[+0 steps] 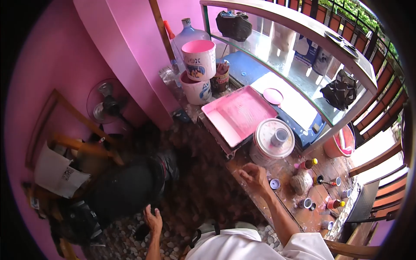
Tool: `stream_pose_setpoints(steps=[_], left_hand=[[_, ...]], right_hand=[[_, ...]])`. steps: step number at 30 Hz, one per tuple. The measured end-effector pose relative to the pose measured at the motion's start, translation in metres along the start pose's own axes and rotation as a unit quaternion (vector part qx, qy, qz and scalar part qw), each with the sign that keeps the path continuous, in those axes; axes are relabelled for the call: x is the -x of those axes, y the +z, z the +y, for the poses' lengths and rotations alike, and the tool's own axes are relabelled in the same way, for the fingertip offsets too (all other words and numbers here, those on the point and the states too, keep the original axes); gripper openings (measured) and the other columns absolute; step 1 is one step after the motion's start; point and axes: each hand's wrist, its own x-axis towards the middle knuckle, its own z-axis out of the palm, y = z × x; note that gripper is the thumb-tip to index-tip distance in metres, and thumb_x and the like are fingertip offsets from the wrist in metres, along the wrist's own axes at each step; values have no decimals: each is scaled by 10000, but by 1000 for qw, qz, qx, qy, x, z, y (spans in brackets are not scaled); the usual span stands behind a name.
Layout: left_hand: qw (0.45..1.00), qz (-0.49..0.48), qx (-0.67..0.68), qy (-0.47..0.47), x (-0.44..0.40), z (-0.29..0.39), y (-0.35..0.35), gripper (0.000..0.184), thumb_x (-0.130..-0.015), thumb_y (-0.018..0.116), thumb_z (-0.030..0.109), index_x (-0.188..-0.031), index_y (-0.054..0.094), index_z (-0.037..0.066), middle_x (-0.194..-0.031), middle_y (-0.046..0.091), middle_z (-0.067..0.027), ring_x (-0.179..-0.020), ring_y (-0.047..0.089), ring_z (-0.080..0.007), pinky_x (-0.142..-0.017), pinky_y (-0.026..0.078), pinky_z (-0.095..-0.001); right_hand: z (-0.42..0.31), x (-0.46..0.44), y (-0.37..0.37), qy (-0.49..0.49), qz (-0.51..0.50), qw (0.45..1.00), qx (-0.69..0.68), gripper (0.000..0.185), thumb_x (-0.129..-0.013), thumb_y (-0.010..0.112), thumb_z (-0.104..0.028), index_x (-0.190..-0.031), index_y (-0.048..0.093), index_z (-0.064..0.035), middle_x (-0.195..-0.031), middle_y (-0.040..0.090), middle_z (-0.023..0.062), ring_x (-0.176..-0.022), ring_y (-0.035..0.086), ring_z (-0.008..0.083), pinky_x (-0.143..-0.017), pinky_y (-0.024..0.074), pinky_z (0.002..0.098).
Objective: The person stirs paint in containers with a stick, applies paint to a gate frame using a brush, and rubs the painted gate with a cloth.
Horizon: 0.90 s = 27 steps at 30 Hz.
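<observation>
My left hand (pixel 153 219) hangs low over the pebbled floor, its fingers apart and nothing in it. Over the front edge of the wooden table (pixel 242 167), my right hand (pixel 255 177) is raised with loosely bent fingers, and I see nothing held there. Just beyond it stands a lidded white paint bucket (pixel 264 141) with a small cup (pixel 279 137) on its lid. Left of the bucket lies a paint tray (pixel 240 112) coated in pink. A small open pot (pixel 274 183) with purplish contents is beside my right wrist.
Two stacked paint buckets (pixel 198 60) stand behind the tray, by a large water bottle (pixel 189 32). A glass display case (pixel 299 56) lines the back. Small bottles, including a yellow-capped one (pixel 308 164), and several cups crowd the right side. A fan (pixel 108 105) stands left.
</observation>
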Motion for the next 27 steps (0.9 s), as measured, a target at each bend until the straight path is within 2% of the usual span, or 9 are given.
stream_pose_setpoints(steps=[1, 2, 3, 7, 12, 15, 18, 21, 27], left_hand=[[999, 2, -19, 39, -31, 20, 3, 446, -868, 640, 233, -1235, 504, 19, -1198, 534, -202, -1124, 524, -367, -956, 410, -450], [999, -6, -22, 42, -61, 35, 8, 446, -868, 640, 233, -1235, 504, 19, -1198, 534, -202, -1124, 524, -367, -956, 410, -450], [998, 2, -26, 58, -91, 47, 18, 509, -888, 608, 322, -1275, 477, 18, -1270, 482, -217, -1173, 487, -386, -979, 393, -462], [994, 46, -22, 94, -181, 77, 61, 685, -913, 533, 503, -1370, 394, 12, -1414, 339, -272, -1271, 393, -435, -1031, 346, -490], [997, 33, -37, 58, -225, 81, 113, 688, -912, 542, 487, -1355, 397, -19, -1419, 291, -314, -1301, 330, -458, -1058, 305, -506], [987, 57, -125, 83, -242, 80, 124, 575, -925, 535, 426, -1278, 456, -21, -1341, 377, -296, -1253, 357, -442, -1045, 303, -510], [984, 57, -148, 87, -248, 85, 122, 475, -954, 482, 376, -1214, 491, -20, -1259, 439, -273, -1192, 392, -428, -1000, 315, -536], [972, 81, -176, 133, -249, 81, 127, 457, -970, 419, 378, -1178, 512, -18, -1247, 442, -260, -1174, 397, -427, -976, 316, -553], [981, 75, -158, 83, -251, 89, 133, 545, -962, 342, 475, -1108, 567, 1, -1269, 434, -242, -1211, 368, -410, -999, 291, -549]], right_hand=[[-14, -29, 0, -39, 31, 999, 10, 276, -835, 682, -276, -864, 675, -2, -728, 660, 146, -702, 654, 236, -634, 493, 354], [-15, -60, 2, 6, 28, 1000, -7, 301, -843, 653, -288, -897, 680, 7, -764, 669, 155, -737, 660, 247, -656, 498, 356], [-19, -91, 2, 17, 39, 999, -30, 278, -897, 632, -262, -906, 663, 14, -692, 617, 37, -635, 564, 102, -579, 446, 268], [-43, -219, -1, 57, 38, 992, -106, 309, -899, 616, -267, -951, 662, 34, -808, 660, 78, -644, 614, 142, -540, 486, 281], [-28, -381, -3, 91, 112, 979, -144, 261, -890, 615, -242, -947, 676, 6, -784, 646, 76, -606, 585, 138, -519, 468, 269], [4, -476, -8, 115, 130, 966, -189, 250, -867, 642, -240, -917, 681, 1, -729, 631, 63, -610, 574, 116, -530, 453, 257], [10, -545, -12, 160, 164, 965, -129, 277, -845, 667, -270, -931, 699, -9, -739, 656, 84, -680, 607, 145, -598, 479, 298], [28, -616, -15, 146, 205, 968, -8, 365, -830, 669, -365, -1013, 719, -54, -910, 710, 127, -850, 650, 227, -766, 500, 377], [53, -720, -3, 81, 235, 967, 54, 391, -830, 596, -419, -856, 712, -46, -880, 684, 186, -888, 648, 350, -785, 487, 432]])
